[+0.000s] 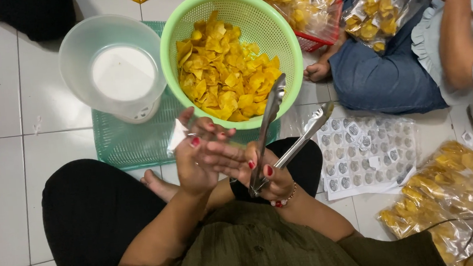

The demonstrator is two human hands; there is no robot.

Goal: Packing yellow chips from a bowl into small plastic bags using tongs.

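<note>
My right hand [265, 173] grips a pair of metal tongs [284, 132] near their hinge; the open tips point up to the near rim of a green colander [183, 24] full of yellow chips [223, 72]. My left hand [196, 156] is raised beside it, palm toward the right hand, pinching a small white piece of paper or sticker [176, 136] between the fingertips. Both hands hover above my lap, close together and touching at the fingers.
A clear plastic jug [81, 52] stands on a green mesh tray [130, 144] left of the colander. A sheet of round stickers [370, 150] lies on the floor at right. Filled chip bags [450, 200] lie lower right. Another person [411, 63] sits opposite, holding a chip bag [376, 12].
</note>
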